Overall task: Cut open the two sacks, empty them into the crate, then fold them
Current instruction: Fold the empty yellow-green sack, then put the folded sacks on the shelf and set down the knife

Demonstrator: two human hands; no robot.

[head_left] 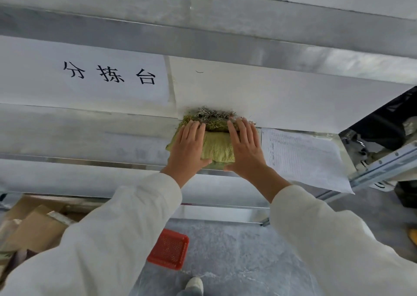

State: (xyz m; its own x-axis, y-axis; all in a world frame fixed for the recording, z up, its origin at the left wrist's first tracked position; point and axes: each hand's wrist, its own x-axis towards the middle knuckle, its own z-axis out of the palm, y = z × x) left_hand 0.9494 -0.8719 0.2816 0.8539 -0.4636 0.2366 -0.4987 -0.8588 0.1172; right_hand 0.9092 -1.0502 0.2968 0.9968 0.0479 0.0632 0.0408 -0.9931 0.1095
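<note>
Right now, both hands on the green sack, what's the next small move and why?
Probably close both hands on the green sack and draw it off the ledge. The left hand and right hand lie flat on it, ungripped; the red crate sits on the floor below.

Sack (217, 147) lies on the tabletop (90, 133) near its front edge, left hand (188, 148) flat on its left part, right hand (244, 148) flat on its right part, a tangle of plant matter (212, 118) at the sack's far end. Sign sheet (90, 74) lies behind and left of the sack; printed form (302, 156) just right of it, overhanging the edge. Crate (169, 249) sits on the floor (237, 262) below, cardboard boxes (33, 223) to its left.
</note>
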